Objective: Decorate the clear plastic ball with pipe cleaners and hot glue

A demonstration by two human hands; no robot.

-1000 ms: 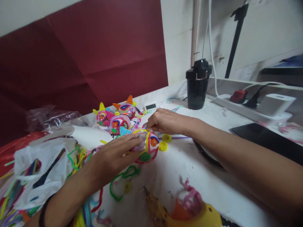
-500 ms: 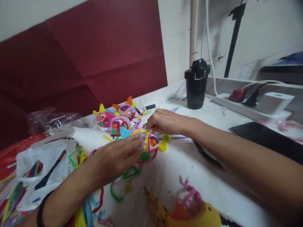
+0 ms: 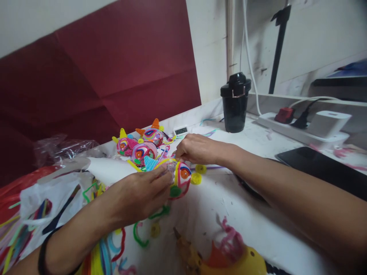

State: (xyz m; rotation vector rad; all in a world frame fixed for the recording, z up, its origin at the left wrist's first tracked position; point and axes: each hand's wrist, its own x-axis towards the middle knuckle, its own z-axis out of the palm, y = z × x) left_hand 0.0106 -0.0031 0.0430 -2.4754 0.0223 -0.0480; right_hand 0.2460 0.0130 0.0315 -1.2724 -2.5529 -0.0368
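Note:
A round, colourful pipe-cleaner figure [image 3: 181,178] with an orange eye and a green spot lies on the white table [image 3: 252,225]. My left hand [image 3: 140,194] grips its left side, fingers curled over it. My right hand [image 3: 193,149] pinches its top edge from behind. Several similar finished figures [image 3: 143,144] with yellow and orange horns lie just behind. A small yellow coil [image 3: 196,178] rests right of the held figure.
Loose pipe cleaners [image 3: 143,233] and plastic bags [image 3: 51,198] crowd the left. A yellow glue gun [image 3: 229,259] lies at the front. A black cup [image 3: 233,104], small digital clock [image 3: 181,131], power strip [image 3: 301,122] and dark tablet [image 3: 323,168] stand at the back and right.
The view has shifted slightly. Both hands stay on the figure, with my left hand's fingers creeping a little further over it.

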